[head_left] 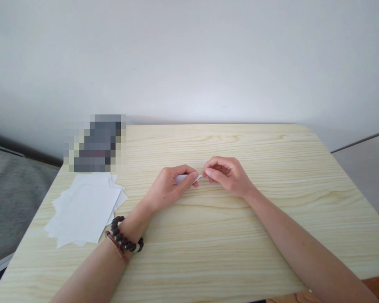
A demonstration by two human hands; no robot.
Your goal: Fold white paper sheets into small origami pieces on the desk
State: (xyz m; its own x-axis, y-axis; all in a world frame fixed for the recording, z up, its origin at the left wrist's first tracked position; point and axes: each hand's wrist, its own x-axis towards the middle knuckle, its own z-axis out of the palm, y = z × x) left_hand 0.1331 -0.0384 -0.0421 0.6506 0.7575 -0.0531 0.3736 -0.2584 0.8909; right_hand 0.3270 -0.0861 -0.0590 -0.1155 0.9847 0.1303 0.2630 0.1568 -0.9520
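Right of the fanned white paper stack point(85, 210), left-hand fingers point(189, 181) pinch a pointed white paper point(180, 179); tugging by curled right-hand fingers point(214, 174), grip unclear, could crease it.

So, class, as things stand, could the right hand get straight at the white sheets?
Probably not: the left hand, holding a piece of white paper, and the left forearm lie between the right hand and the white sheets.
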